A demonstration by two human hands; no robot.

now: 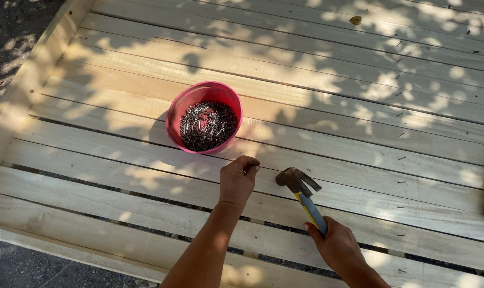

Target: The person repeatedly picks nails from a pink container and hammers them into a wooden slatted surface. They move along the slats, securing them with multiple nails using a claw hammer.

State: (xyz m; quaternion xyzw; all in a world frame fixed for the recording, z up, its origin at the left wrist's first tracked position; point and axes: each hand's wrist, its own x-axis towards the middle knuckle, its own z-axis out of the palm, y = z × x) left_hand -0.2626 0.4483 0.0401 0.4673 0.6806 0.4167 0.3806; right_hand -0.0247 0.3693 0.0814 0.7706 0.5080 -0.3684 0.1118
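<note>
Pinching what seems to be a small nail between thumb and fingertips, the left hand point(238, 180) rests on a pale wooden plank point(146, 176) near the middle of the slatted frame; the nail itself is too small to make out clearly. The right hand point(335, 246) is wrapped tight round the blue and yellow handle of a hammer point(300, 189), whose rusty head hangs just beside the left hand, at about three o'clock from it. A pink bowl point(204, 116) full of nails point(207, 125) sits at eleven o'clock from the left hand, near but not touching. The fingers lie very close to the hammer head, so a blow slightly off line could catch them or bend the nail. Dappled shade may also hide the mark.
</note>
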